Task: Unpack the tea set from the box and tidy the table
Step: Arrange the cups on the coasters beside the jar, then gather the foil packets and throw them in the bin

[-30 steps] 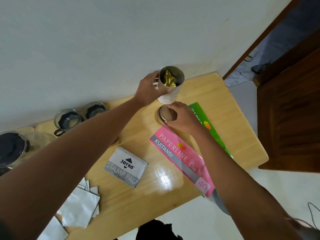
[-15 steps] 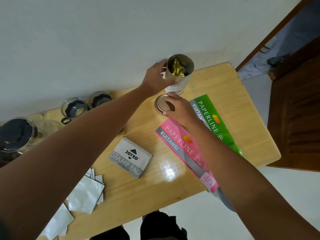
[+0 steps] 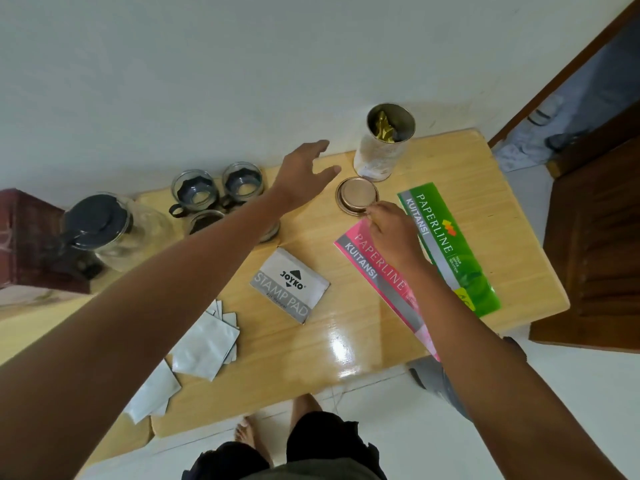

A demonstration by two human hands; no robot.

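Note:
An open metal tin (image 3: 379,150) with gold foil inside stands at the table's far edge by the wall. Its round lid (image 3: 356,195) lies flat just in front of it. My left hand (image 3: 304,174) hovers open to the left of the tin and lid, touching neither. My right hand (image 3: 394,237) rests over the pink receipt book (image 3: 363,268), its fingertips at the lid's near rim. Glass tea cups (image 3: 195,192) with dark holders stand at the back left, next to a glass teapot (image 3: 104,230) with a dark lid.
A grey stamp pad box (image 3: 289,284) lies mid-table, and a green receipt book (image 3: 446,247) lies beside the pink one. Silver sachets (image 3: 204,344) are scattered at the front left. A dark red box (image 3: 24,237) stands far left; a wooden door (image 3: 595,237) is on the right.
My left hand has let go of the tin and drawn back to the left. My right hand has slid off the lid's top to its near edge.

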